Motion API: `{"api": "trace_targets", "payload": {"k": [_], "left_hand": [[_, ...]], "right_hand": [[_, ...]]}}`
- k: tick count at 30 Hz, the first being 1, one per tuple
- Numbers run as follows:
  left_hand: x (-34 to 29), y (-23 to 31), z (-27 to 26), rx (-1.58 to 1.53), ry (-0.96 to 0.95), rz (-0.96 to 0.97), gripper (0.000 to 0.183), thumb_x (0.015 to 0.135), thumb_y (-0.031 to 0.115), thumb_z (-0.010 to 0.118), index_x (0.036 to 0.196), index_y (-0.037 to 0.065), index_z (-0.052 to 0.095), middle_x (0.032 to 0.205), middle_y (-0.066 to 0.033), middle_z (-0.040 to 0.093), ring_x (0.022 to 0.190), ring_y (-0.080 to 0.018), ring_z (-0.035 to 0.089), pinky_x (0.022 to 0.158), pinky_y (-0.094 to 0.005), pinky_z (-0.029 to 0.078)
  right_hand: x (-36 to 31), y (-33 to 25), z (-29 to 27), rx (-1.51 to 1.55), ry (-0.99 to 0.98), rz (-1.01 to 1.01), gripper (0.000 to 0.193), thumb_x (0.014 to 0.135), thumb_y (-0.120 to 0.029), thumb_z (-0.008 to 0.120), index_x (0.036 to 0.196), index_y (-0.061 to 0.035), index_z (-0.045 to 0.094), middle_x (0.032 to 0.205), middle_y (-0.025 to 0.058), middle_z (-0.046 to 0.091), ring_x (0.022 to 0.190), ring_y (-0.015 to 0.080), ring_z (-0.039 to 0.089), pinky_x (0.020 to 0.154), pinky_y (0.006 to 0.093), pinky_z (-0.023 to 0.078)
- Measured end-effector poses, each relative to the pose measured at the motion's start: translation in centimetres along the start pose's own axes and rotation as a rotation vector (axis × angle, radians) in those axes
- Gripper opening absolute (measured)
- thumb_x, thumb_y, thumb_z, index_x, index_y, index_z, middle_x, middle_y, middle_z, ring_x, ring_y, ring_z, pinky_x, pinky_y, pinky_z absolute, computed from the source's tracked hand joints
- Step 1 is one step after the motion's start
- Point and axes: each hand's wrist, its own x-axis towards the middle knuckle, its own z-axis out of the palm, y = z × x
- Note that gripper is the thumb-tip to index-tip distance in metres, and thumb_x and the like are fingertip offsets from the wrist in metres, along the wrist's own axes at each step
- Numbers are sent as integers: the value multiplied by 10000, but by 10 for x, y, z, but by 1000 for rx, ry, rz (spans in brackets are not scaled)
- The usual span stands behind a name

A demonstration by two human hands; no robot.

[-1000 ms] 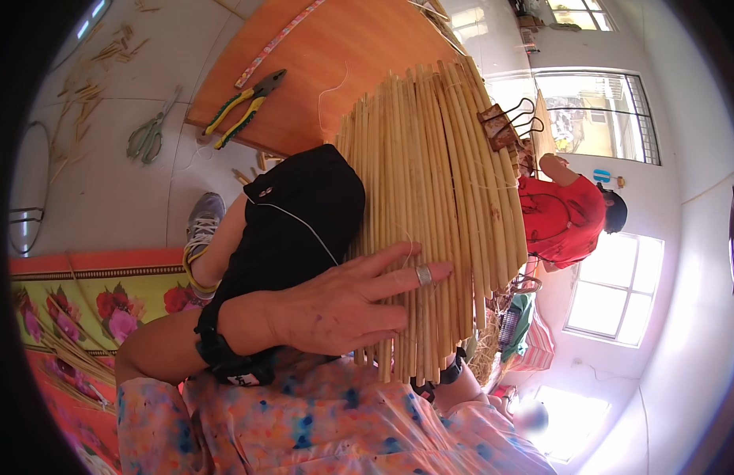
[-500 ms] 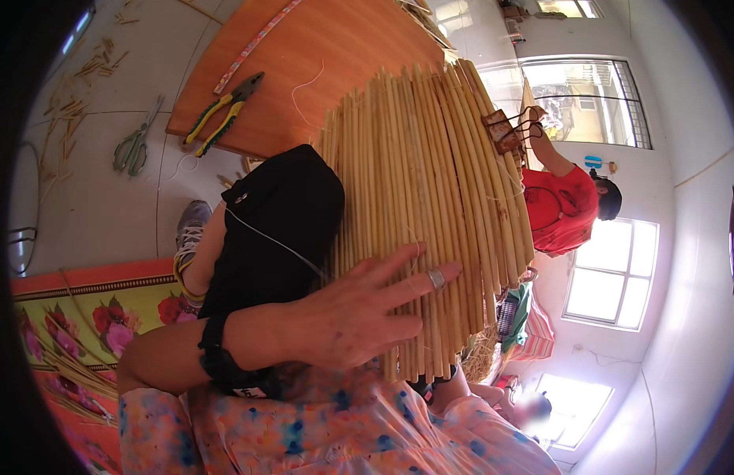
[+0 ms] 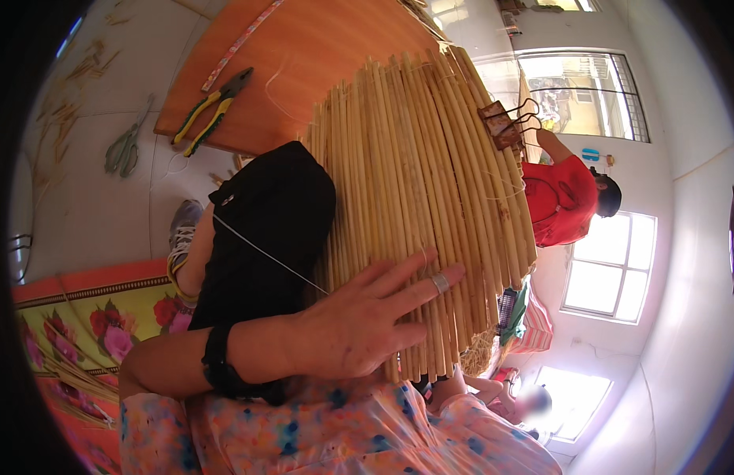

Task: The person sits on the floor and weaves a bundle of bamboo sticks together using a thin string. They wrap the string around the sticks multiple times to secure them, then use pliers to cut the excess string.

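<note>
My left hand point(image 3: 375, 317), a dark watch on its wrist, lies with fingers spread across a panel of thin straw-coloured stalks point(image 3: 406, 166) bound side by side. A thin pale thread crosses my knee in black cloth point(image 3: 276, 206) and reaches the panel's edge beside that hand. A rusty binder clip point(image 3: 501, 125) grips the panel's far right side, and fine thread ends show on the stalks. My right hand is out of sight; the panel may hide it.
Yellow-handled pliers point(image 3: 212, 111) and a patterned strip point(image 3: 242, 43) lie on an orange-brown board point(image 3: 303, 39). Green-handled scissors point(image 3: 123, 150) and stalk offcuts point(image 3: 62, 119) lie on the tiled floor. At the right, a person in red point(image 3: 561, 202) is near the windows; another person sits lower down.
The thread over my knee has gone from a slack curve to a straight line. The view has shifted slightly; my left hand still rests on the stalks.
</note>
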Motion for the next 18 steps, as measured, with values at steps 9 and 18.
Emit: {"api": "trace_targets", "payload": {"k": [9, 18], "left_hand": [[19, 5, -6, 17, -23, 12, 218, 681, 147, 771, 825, 57, 633, 1599, -259, 275, 1400, -537, 342, 1074, -535, 428], [27, 12, -10, 91, -55, 6, 206, 711, 143, 769, 849, 76, 632, 1582, -254, 301, 1285, -474, 430, 1040, -490, 460]], "right_hand": [[0, 2, 0, 10, 9, -20, 666, 1063, -450, 393, 1528, 15, 290, 1399, 117, 496, 1240, 146, 485, 1050, 333, 382], [4, 14, 4, 80, -33, -11, 699, 1066, -479, 376, 1547, 14, 260, 1425, 122, 478, 1265, 150, 473, 1067, 341, 372]]}}
